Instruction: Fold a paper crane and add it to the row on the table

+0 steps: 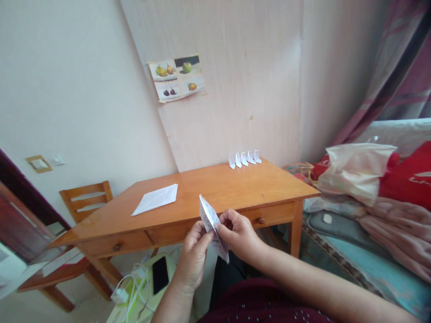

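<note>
My left hand (194, 255) and my right hand (237, 233) both pinch a folded piece of printed white paper (211, 222) between them, held in the air in front of the wooden table (208, 190). The paper points up at its top and hangs down past my right thumb. Fingers of both hands are closed on it. Several small folded white paper figures (244, 158) stand in a row at the table's far edge. A flat printed sheet (156, 199) lies on the table to the left.
A wooden chair (85, 199) stands at the table's left end. A black phone (160, 274) with white cables lies on a green box below. A bed with a plastic bag (353, 172), red fabric and pink blanket is on the right.
</note>
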`<state>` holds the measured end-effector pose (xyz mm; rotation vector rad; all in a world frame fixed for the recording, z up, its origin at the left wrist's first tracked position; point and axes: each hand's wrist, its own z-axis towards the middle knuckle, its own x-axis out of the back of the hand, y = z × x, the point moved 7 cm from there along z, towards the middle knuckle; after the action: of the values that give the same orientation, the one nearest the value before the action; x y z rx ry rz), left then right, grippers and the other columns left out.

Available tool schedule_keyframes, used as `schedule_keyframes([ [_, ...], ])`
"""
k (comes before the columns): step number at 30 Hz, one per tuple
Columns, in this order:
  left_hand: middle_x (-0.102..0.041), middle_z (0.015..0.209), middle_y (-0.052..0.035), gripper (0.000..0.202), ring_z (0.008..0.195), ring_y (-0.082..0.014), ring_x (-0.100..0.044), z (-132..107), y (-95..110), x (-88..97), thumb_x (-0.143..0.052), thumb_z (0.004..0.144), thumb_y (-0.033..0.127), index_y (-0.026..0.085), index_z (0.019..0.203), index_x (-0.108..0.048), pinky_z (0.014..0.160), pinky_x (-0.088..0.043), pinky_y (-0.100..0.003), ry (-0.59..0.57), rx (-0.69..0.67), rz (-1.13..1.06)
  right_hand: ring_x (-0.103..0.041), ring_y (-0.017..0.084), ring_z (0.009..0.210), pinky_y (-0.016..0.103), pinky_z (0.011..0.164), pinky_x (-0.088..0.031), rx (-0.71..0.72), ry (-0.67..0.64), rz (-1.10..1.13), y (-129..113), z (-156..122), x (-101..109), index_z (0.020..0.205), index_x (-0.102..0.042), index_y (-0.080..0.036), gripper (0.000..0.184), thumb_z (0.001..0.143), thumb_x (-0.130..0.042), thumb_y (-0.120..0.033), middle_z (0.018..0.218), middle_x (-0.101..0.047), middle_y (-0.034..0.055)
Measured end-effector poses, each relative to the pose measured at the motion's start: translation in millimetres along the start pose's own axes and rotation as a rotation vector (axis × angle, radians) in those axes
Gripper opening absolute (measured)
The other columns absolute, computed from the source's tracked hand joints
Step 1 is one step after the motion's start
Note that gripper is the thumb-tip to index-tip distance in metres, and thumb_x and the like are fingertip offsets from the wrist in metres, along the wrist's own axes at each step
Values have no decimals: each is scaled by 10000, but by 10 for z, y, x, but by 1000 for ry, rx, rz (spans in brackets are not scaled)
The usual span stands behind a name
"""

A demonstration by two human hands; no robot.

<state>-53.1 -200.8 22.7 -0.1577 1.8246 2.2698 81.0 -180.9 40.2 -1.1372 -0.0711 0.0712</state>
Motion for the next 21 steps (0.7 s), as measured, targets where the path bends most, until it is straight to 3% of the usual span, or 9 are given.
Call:
schedule_keyframes([
  [7,-732,1007,-60,274,944,-212,-669,2,-42,112,-761,796,359,192,993,-668,891,-489,-339,82,-3,6,-480,117,603,238,572,-410,61,-30,18,-59,-26,-64,806,-532,-208,96,849,-615,-230,667,-514,-50],
  [10,-732,973,-53,294,890,-203,-672,-3,-43,131,-775,785,374,190,982,-657,831,-495,-322,108,0,-10,-500,123,613,244,574,-420,17,-77,68,8,-34,-94,840,-569,-197,124,885,-622,-300,686,-545,-35],
  [15,-728,930,-46,267,862,-187,-668,-27,-53,144,-764,806,362,181,961,-644,808,-477,-294,149,-13,-18,-544,134,677,266,635,-447,-62,-128,171,140,-23,-144,883,-603,-184,267,816,-736,-405,764,-612,-6],
  [21,-728,911,-77,280,801,-197,-670,-29,-148,141,-764,798,335,157,979,-645,754,-491,-310,75,70,-129,-422,93,537,238,535,-341,-202,-187,238,227,-19,-131,782,-575,-178,346,804,-744,-480,604,-513,-52],
])
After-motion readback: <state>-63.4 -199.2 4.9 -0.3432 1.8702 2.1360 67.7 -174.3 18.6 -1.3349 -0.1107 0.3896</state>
